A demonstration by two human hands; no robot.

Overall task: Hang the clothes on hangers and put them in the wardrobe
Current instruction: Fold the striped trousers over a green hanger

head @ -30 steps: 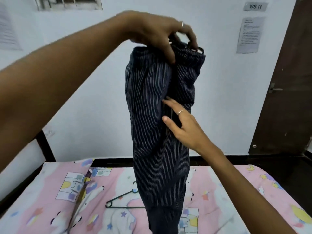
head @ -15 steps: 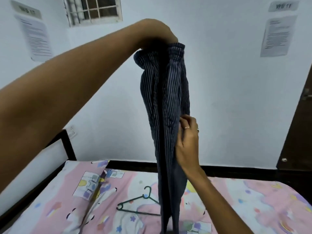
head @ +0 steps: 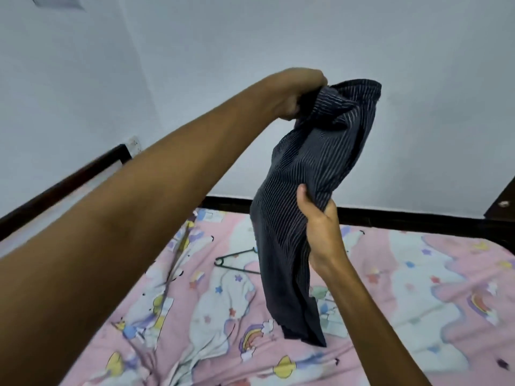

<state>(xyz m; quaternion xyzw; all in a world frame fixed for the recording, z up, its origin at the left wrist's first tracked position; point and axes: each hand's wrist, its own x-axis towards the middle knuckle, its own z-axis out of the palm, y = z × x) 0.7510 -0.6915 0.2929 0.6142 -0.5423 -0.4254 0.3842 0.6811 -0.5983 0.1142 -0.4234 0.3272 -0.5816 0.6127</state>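
Pink cartoon-print bedsheet point(head: 390, 274), white wall point(head: 250, 37), perhaps a door point(head: 501, 199) at right

The trousers point(head: 312, 174) are thin, soft woven cloth, dark navy with fine pale pinstripes, matt and crumpling into loose folds where the hands bunch them. The bedsheet point(head: 404, 288) is smooth printed cotton-like cloth in pink and white, matt and lightly creased, and the hanger point(head: 234, 260) lying on it looks like thin dark green wire or plastic with a slight sheen. The wall point(head: 250, 37) is flat matt white paint, and the bed frame point(head: 64, 185) is dark, smooth and faintly glossy.
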